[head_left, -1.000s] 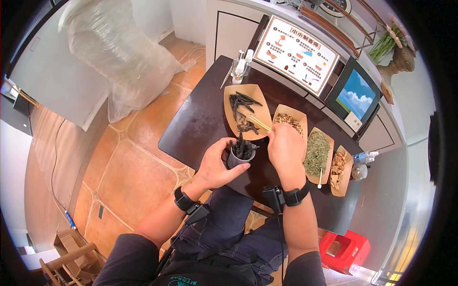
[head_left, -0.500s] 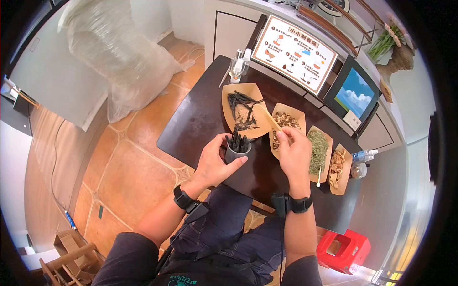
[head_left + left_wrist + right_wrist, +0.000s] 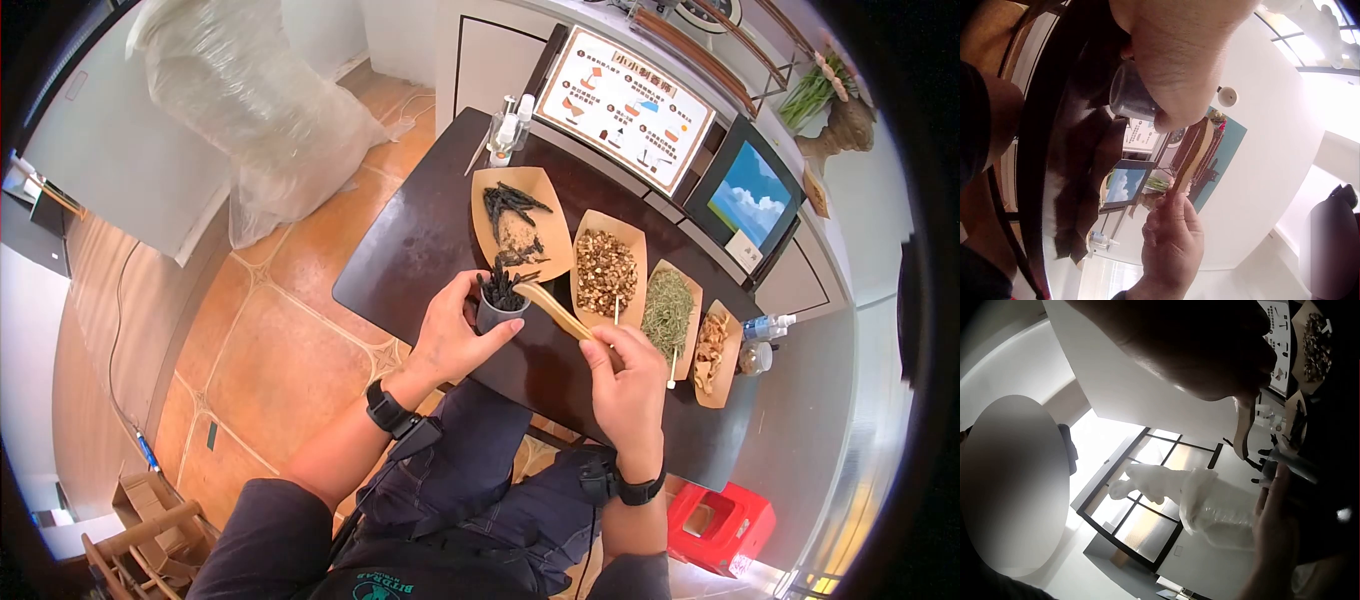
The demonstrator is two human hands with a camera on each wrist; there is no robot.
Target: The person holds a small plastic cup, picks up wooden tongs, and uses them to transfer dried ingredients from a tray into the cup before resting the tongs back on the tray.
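My left hand (image 3: 440, 335) grips a small grey translucent cup (image 3: 492, 318), thumb on its near side and fingers round the far side. Black dried sticks (image 3: 502, 284) fill the cup and poke above its rim. Between thumb and fingers, my right hand (image 3: 632, 390) pinches pale wooden tongs (image 3: 562, 316). Their tip is right beside the sticks at the cup's mouth; in the right wrist view a thin dark stick (image 3: 1252, 464) shows by the tip of the tongs (image 3: 1244, 428). Behind the cup, a paper tray (image 3: 555, 205) carries more black sticks and brown crumbs.
Rightward on the dark table (image 3: 400, 235) stand paper trays of brown chopped bits (image 3: 605, 270), green dried herb (image 3: 667, 315) and tan curled pieces (image 3: 711, 345). Bottles (image 3: 503, 140) stand at the back, others (image 3: 765, 328) at the right. A printed sign (image 3: 625, 110) and a screen (image 3: 750, 190) lean behind.
The tongs have moved from over the black-stick tray, past the tray of brown bits, to the cup's mouth. My right hand has come back toward me; my left still holds the cup in place.
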